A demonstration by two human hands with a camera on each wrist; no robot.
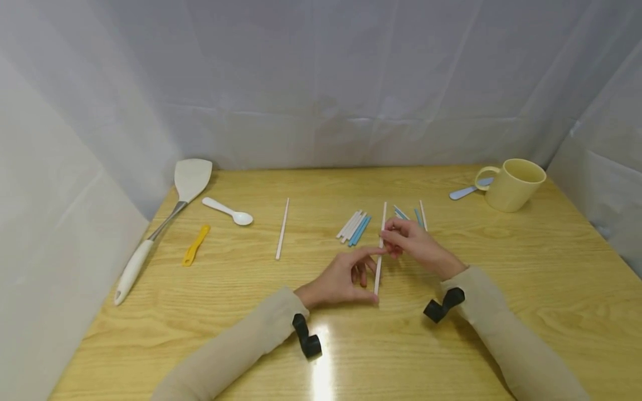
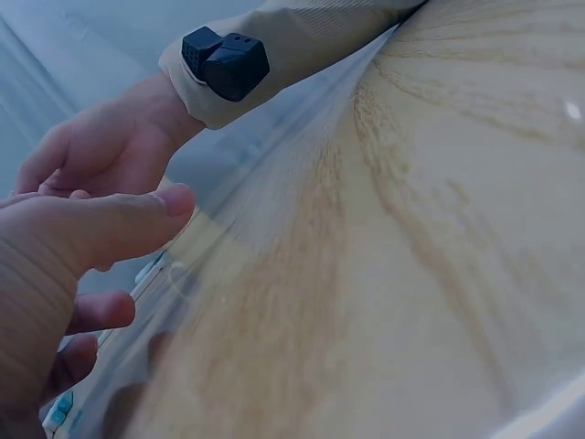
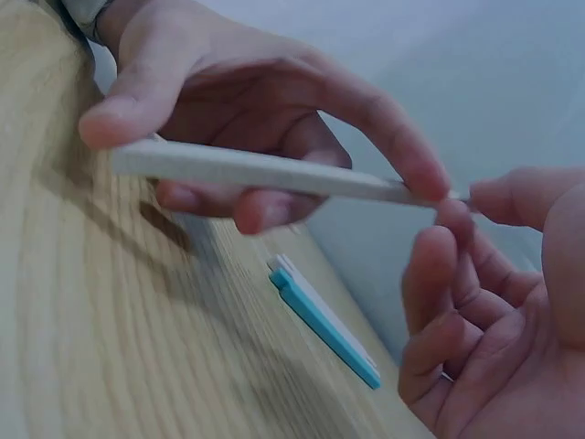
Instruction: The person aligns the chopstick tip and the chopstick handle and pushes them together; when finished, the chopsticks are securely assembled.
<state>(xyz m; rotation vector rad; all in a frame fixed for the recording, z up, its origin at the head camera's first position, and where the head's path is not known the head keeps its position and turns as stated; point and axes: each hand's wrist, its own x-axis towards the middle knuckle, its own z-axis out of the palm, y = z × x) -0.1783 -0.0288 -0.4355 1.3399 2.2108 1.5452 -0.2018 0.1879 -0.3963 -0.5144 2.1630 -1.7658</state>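
Head view, long thin white stick (image 1: pixel 378 278): between both hands, near four o'clock.
Right hand (image 1: pixel 413 242): pinches the stick.
Left hand (image 1: pixel 341 278): thumb and pointer wide apart, touching it.
Stick step: seems to be getting a good hold; next likely needs a gentle, steady pinch.
Left wrist view, left fingers: spread.
Right wrist view, short thin blue stick (image 3: pixel 324 327): at six o'clock.
Writing: none I can read.

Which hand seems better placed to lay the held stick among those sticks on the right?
Probably the right hand: it pinches the held stick and looks close to the sticks on the right, while the left hand is farther from them.
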